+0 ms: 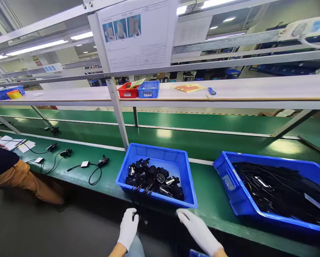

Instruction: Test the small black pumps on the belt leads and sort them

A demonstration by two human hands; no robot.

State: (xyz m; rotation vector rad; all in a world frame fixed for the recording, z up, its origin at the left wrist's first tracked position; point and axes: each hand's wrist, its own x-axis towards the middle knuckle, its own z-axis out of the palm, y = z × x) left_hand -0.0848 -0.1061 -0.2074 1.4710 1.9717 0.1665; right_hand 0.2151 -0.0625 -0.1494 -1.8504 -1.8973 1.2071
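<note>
A blue plastic bin [160, 147] stands at the bench's front edge, holding many black cylindrical devices [149, 176]. Their thin black cables [141, 200] hang over its front wall. My left hand [128, 226], in a white glove, is just below these cables, thumb and fingers apart, with nothing visible in it. On the other side, my right hand [196, 228], also gloved in white, has its fingers stretched toward the bin's front right corner. The fingertips are slightly blurred, and I cannot tell whether they touch the bin.
To the right sits a larger blue bin [232, 200] full of black cables. Several cabled devices [103, 161] lie leftward along the green bench [205, 182], near another person [12, 171]. Above is a shelf [229, 89] with a red box [128, 92] and a blue box [148, 89].
</note>
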